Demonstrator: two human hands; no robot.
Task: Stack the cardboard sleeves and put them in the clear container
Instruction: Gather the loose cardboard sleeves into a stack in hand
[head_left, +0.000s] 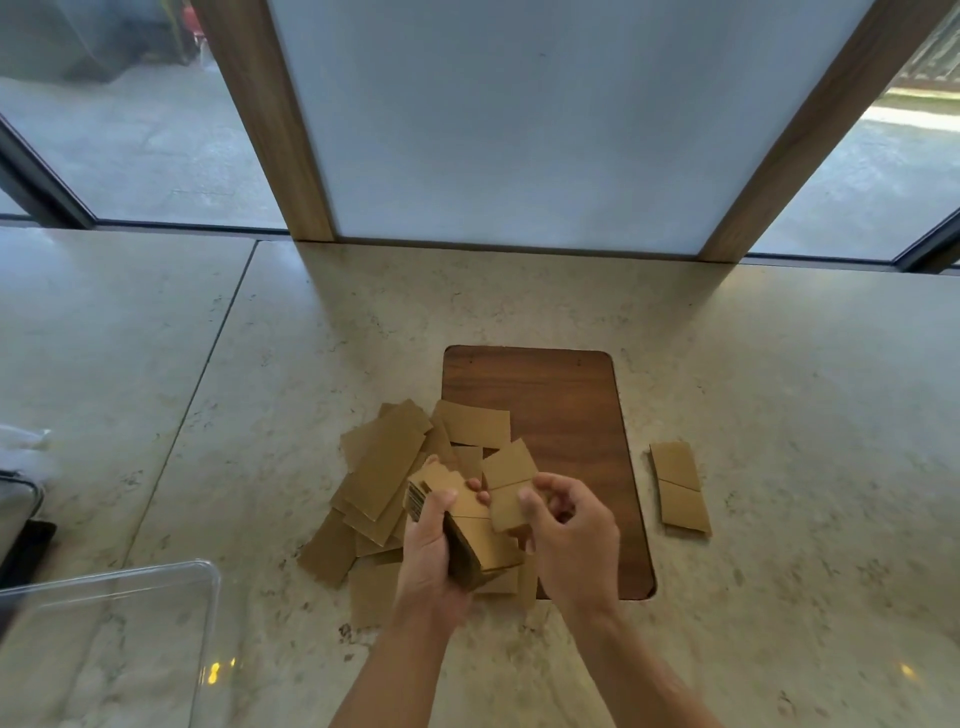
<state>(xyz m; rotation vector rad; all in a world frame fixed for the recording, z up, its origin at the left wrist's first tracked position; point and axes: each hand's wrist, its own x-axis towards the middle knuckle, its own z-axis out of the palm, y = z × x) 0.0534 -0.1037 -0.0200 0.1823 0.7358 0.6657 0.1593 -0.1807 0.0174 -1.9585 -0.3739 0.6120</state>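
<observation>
Two hands in view. Left hand (431, 551) grips one stack (467, 535) of flat sleeves, fingers curled round its edge, thumb on top; sleeve count in the stack cannot be told. Right hand (571, 535) pinches one single sleeve (511, 488) between thumb and fingers, holding it just beside the top of the stack, touching or nearly so. One loose pile (382, 478) of sleeves lies on the bench (779, 389) left of and under the hands, roughly ten visible, overlapping, exact count unclear; some of them lap onto the board. One more sleeve (679, 488) lies alone on the bench right of the board, well apart from the pile. One clear container (119, 623), at the lower left corner, near the pile but not touching it, no sleeves in it. One dark wood board (561, 415) set flush in the bench, under the right hand. Bench is pale stone with grey veins, one seam running down its left part. At far left edge a dark object and something white, too cut off to tell. Behind the bench: one frosted white panel (545, 114) framed by two wood posts, glass windows either side, pavement outside
</observation>
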